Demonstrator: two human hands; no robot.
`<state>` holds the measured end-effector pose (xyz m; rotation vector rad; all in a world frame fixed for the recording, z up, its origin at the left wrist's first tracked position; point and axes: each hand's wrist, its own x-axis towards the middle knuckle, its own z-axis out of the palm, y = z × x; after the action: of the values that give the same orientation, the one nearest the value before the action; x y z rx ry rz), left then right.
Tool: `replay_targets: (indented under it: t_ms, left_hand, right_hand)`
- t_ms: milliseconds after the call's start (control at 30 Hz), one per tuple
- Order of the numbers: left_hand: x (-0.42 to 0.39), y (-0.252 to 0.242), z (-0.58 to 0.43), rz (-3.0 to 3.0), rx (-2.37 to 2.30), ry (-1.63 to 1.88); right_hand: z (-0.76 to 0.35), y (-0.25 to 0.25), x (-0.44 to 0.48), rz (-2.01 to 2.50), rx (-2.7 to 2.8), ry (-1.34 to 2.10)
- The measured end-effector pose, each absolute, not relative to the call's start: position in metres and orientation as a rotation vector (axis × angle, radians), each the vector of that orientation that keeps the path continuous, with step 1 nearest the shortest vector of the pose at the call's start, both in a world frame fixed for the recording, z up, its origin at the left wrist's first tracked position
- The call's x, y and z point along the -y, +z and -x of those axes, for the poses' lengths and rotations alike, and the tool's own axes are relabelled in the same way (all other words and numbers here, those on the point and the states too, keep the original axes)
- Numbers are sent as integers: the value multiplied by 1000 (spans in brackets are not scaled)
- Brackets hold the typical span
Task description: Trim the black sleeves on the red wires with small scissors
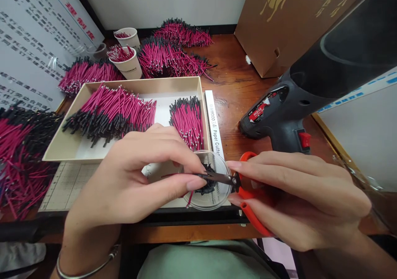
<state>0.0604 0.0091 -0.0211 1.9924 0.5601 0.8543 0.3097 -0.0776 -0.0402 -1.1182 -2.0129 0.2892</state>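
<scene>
We worked at a brown wooden counter [225, 59], a bulky black plastic gun-shaped tool [325, 72] with a red switch standing by its right edge. A shallow cream rectangular tray [163, 113] took up the middle, holding a broad spread of pink-and-black wires [114, 109] and a neater bundle [187, 121] at its right end. More loose wires lay heaped along the far edge [164, 59] and the left edge.

Of our hands, the right hand [297, 188] gripped orange-handled metal scissors [235, 181]; the left hand [139, 167] made a narrow pinch on a thin dark wire [170, 175], above a clear round plastic cup [225, 192] near the front edge. Black scraps [206, 190] lay in the cup, so we judged the snipping partly done, with this wire unfinished. Which heaps were finished, we could not tell.
</scene>
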Motion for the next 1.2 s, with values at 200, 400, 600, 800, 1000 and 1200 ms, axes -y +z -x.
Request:
replay_targets:
  t_ms: [200,400,600,800,1000,1200]
  left_hand:
    - [-8,-20,-61,-1966,-598,876]
    - [-9,-25,-58,-1974,-573,854]
    - [-7,-22,-57,-1991,-566,843]
    - [-9,-24,-57,-2006,-561,835]
    - [-9,-24,-56,-2053,-538,850]
    - [-11,-25,-54,-2114,-475,841]
  right_hand:
    - [-309,-38,79,1119,1990,277]
    - [-310,-37,79,1125,2018,262]
    - [-311,-38,80,1115,2018,282]
    - [-311,-39,79,1110,2015,271]
    - [-313,-43,85,1153,2044,206]
    - [-315,-43,85,1132,2067,219]
